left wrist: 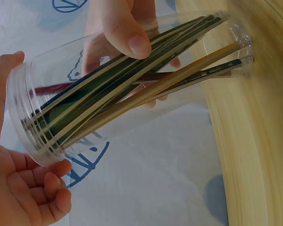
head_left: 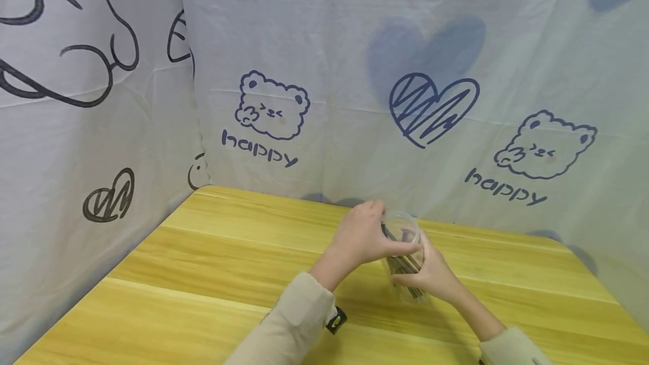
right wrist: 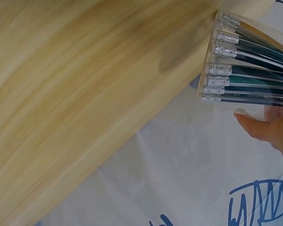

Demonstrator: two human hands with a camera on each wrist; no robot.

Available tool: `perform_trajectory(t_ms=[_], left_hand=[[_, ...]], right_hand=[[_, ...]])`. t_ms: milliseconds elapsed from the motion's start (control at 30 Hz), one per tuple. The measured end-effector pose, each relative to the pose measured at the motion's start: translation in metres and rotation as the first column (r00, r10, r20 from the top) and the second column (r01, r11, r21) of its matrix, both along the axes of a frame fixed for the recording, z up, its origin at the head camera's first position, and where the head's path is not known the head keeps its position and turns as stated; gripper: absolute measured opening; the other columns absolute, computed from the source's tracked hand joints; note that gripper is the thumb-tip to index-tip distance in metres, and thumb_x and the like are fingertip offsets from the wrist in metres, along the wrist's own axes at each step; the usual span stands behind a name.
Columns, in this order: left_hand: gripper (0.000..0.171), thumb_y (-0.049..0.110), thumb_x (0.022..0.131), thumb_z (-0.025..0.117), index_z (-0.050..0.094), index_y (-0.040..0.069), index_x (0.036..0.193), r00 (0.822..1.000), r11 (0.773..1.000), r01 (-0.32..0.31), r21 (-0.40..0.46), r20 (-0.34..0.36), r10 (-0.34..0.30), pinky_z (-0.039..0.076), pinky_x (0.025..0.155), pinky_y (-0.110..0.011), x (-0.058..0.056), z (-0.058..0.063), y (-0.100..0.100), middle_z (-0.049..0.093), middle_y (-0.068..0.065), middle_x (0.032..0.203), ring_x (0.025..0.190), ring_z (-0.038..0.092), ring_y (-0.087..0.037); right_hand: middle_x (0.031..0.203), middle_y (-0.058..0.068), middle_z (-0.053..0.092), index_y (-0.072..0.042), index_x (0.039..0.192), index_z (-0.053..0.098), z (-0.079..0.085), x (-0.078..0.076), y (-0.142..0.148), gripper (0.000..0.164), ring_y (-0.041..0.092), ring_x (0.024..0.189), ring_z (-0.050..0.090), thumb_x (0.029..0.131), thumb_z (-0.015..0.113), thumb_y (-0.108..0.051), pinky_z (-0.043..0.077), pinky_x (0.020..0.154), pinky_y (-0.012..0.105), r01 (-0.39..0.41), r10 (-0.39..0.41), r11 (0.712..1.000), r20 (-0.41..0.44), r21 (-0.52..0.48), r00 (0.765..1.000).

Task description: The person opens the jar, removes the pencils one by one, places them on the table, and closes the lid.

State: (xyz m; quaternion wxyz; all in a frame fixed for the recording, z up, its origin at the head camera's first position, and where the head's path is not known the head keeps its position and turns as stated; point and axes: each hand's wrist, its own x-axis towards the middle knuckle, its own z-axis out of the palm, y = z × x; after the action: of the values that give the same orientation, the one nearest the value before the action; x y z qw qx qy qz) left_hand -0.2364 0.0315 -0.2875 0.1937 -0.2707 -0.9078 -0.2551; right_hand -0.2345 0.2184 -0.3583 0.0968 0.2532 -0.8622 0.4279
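Observation:
A clear plastic jar (head_left: 400,224) stands slightly tilted on the table, with several pencils (head_left: 404,265) inside. In the left wrist view, dark green pencils (left wrist: 132,70) lean together with a yellow one (left wrist: 179,75) and a dark red one. My left hand (head_left: 360,235) holds the jar's ringed top (left wrist: 35,122), thumb on the near side and fingers round the far side. Lower down, my right hand (head_left: 438,272) grips the jar's body from the right, its thumb across the front. Metal ferrules (right wrist: 220,69) at the pencils' lower ends show in the right wrist view.
The yellow wood-grain table (head_left: 203,263) spreads out on both sides of the jar. Behind it hangs a white cloth (head_left: 350,145) printed with bears and hearts, and another cloth (head_left: 147,139) hangs along the left. A black strap (head_left: 336,320) shows at the left sleeve.

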Motion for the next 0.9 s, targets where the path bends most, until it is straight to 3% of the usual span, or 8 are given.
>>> perform_trajectory(t_ms=[300, 400, 533, 633, 700, 767, 900], left_hand=[[0.065, 0.076, 0.062, 0.054, 0.045, 0.013, 0.076, 0.997, 0.997, -0.073, 0.002, 0.013, 0.073, 0.033, 0.042, -0.019, 0.0012, 0.0, 0.0037, 0.042, 0.002, 0.063, 0.054, 0.038, -0.01], [0.068, 0.079, 0.061, 0.05, 0.046, 0.013, 0.078, 0.995, 0.995, -0.097, -0.034, 0.01, 0.097, 0.034, 0.043, -0.018, 0.002, 0.0005, 0.0038, 0.043, 0.002, 0.066, 0.056, 0.041, -0.01], [0.072, 0.083, 0.061, 0.043, 0.047, 0.013, 0.08, 0.99, 0.985, -0.144, -0.098, -0.014, 0.143, 0.034, 0.044, -0.019, 0.0036, 0.0025, 0.0038, 0.044, 0.003, 0.069, 0.06, 0.042, -0.011], [0.081, 0.083, 0.062, 0.04, 0.055, 0.01, 0.096, 0.989, 0.982, -0.15, -0.115, -0.026, 0.148, 0.041, 0.051, -0.021, 0.0035, 0.0038, 0.0041, 0.052, 0.0, 0.084, 0.073, 0.048, -0.013], [0.088, 0.081, 0.066, 0.04, 0.052, 0.009, 0.114, 0.994, 0.989, -0.108, -0.105, -0.001, 0.108, 0.046, 0.062, -0.026, 0.0034, 0.0045, 0.0036, 0.055, -0.005, 0.102, 0.088, 0.051, -0.016], [0.089, 0.076, 0.071, 0.042, 0.041, 0.01, 0.132, 0.999, 0.995, -0.029, -0.099, 0.033, 0.033, 0.047, 0.077, -0.033, 0.0032, 0.0054, 0.0025, 0.049, -0.008, 0.122, 0.105, 0.048, -0.02], [0.079, 0.059, 0.078, 0.05, 0.03, 0.014, 0.139, 0.988, 0.987, 0.135, -0.084, 0.09, -0.128, 0.038, 0.093, -0.041, 0.0035, 0.0085, -0.0005, 0.04, -0.006, 0.135, 0.12, 0.039, -0.022]], right_hand=[[0.131, 0.024, 0.034, -0.009, 0.135, 0.025, 0.0008, -0.0008, -0.0017, 0.087, 0.043, 0.115, 0.038, 0.067, 0.079, -0.017, 0.035, 0.086, 0.061, -0.006, 0.006, 1.0, 0.01, -0.01, 1.0], [0.13, 0.025, 0.036, -0.009, 0.134, 0.026, 0.0001, -0.0009, -0.0017, 0.087, 0.043, 0.111, 0.042, 0.066, 0.079, -0.016, 0.039, 0.084, 0.058, 0.0, 0.0, 1.0, 0.012, -0.01, 1.0], [0.134, 0.028, 0.031, -0.002, 0.138, 0.019, -0.0005, -0.0002, -0.0018, 0.095, 0.046, 0.115, 0.037, 0.066, 0.079, -0.018, 0.036, 0.086, 0.06, 0.015, -0.015, 1.0, 0.011, 0.011, 1.0], [0.138, 0.03, 0.022, 0.004, 0.139, 0.011, 0.0001, 0.0007, -0.0019, 0.102, 0.048, 0.121, 0.027, 0.066, 0.079, -0.019, 0.029, 0.089, 0.063, 0.019, -0.019, 0.999, 0.008, 0.032, 1.0], [0.139, 0.03, 0.02, 0.005, 0.139, 0.009, 0.0007, 0.0008, -0.0017, 0.104, 0.048, 0.122, 0.025, 0.067, 0.079, -0.02, 0.028, 0.089, 0.063, 0.021, -0.021, 0.999, 0.011, 0.037, 1.0], [0.138, 0.029, 0.023, 0.004, 0.139, 0.012, 0.0012, 0.0009, -0.0016, 0.101, 0.048, 0.122, 0.025, 0.067, 0.079, -0.019, 0.028, 0.089, 0.063, 0.02, -0.021, 0.999, 0.018, 0.028, 1.0], [0.131, 0.025, 0.036, -0.004, 0.138, 0.019, 0.0018, 0.0004, -0.0011, 0.094, 0.043, 0.113, 0.04, 0.066, 0.08, -0.018, 0.037, 0.087, 0.057, 0.027, -0.027, 1.0, 0.022, -0.001, 0.999]])
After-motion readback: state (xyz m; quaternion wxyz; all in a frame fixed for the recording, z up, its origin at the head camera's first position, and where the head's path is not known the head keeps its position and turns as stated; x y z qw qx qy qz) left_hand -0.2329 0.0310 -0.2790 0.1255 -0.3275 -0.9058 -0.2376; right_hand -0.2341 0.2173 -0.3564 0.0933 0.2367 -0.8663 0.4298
